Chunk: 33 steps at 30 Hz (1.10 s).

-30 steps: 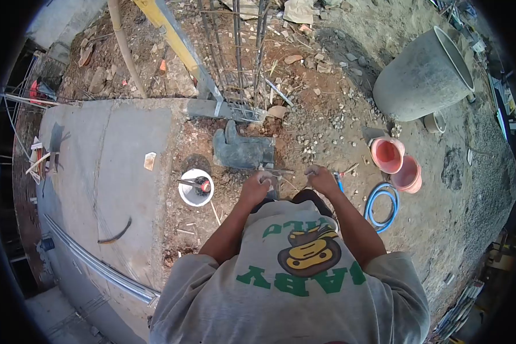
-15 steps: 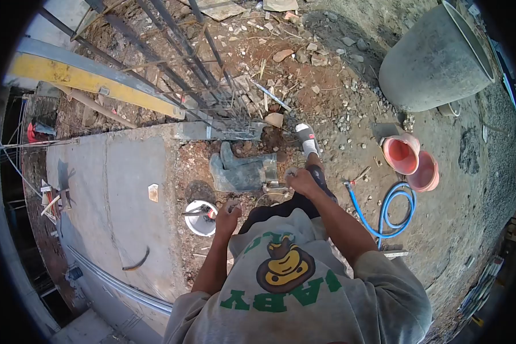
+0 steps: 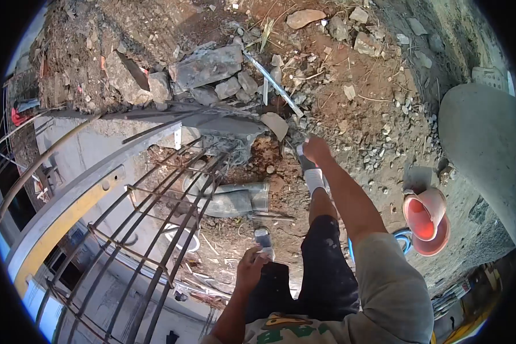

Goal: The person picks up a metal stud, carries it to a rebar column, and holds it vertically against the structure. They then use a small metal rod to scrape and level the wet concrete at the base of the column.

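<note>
A person in a gray tee & dark shorts (image 3: 327,266) strides over rubble-strewn dirt, arms apart. L hand (image 3: 251,268), fingers curled, hangs by the L knee, just below the L shoe (image 3: 262,237) in view; R hand (image 3: 316,151), also curled, is out front, over part of the R shoe (image 3: 307,159) in view. Can't tell if either is fully closed or gripping anything. Gray boots (image 3: 229,202) lie on the dirt, L of the R leg, partly behind steel rods (image 3: 167,229) tied in a cage. Alongside the rods, at far L, runs a yellow-&-silver beam (image 3: 69,221); a white bucket (image 3: 190,239) is partly hidden by the rods. At R: 2 pinkish buckets (image 3: 424,218), touching, nr. a blue hose (image 3: 405,238), w/ a big gray tub (image 3: 481,149) beyond. Ahead: a thin pipe (image 3: 274,84) & a flat stone (image 3: 275,125).
</note>
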Each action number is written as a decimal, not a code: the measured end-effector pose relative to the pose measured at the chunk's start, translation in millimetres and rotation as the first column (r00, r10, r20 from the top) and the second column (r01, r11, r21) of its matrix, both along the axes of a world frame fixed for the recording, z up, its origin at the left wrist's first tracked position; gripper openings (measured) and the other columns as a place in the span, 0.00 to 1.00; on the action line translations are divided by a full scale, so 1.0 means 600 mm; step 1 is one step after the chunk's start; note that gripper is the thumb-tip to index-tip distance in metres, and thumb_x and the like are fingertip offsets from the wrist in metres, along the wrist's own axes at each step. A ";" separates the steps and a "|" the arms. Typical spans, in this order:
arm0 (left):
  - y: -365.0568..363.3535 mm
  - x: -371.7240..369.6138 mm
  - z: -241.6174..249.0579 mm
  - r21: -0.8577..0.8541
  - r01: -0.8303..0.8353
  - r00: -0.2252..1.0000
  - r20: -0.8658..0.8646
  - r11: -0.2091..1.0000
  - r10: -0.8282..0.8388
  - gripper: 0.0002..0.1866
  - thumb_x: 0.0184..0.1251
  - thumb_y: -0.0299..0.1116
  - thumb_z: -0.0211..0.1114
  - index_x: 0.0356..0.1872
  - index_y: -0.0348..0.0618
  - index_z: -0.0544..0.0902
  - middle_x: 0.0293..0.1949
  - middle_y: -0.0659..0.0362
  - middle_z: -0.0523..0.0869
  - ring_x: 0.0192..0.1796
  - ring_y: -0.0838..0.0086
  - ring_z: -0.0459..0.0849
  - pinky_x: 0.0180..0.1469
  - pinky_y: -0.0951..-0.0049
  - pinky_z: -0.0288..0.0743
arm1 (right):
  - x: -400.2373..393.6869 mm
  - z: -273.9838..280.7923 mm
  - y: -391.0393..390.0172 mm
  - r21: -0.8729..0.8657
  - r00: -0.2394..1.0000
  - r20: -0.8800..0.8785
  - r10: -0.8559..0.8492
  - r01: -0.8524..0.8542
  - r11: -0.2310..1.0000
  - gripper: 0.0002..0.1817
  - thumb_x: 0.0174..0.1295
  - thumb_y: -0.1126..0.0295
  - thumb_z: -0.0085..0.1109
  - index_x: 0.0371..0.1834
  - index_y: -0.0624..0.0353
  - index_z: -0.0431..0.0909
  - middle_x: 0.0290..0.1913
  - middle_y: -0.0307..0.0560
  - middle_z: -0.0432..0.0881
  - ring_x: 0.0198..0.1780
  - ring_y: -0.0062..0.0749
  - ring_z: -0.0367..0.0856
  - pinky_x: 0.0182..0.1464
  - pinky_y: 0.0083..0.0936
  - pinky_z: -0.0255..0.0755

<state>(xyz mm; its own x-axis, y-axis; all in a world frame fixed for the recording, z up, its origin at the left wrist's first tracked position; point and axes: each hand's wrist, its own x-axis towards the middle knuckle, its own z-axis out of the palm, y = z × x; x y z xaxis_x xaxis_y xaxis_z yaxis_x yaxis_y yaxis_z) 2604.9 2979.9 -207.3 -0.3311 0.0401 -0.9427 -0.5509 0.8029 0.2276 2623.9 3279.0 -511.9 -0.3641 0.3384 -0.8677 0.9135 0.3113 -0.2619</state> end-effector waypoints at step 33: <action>0.067 -0.043 0.016 0.081 0.101 0.995 -0.008 0.992 -0.101 0.20 0.67 0.41 0.60 0.51 0.35 0.77 0.39 0.55 0.85 0.40 0.74 0.83 0.45 0.74 0.76 | 0.025 0.115 0.109 -0.269 0.885 0.072 -0.460 0.461 0.846 0.17 0.49 0.68 0.67 0.23 0.76 0.78 0.21 0.58 0.81 0.22 0.44 0.85 0.25 0.38 0.81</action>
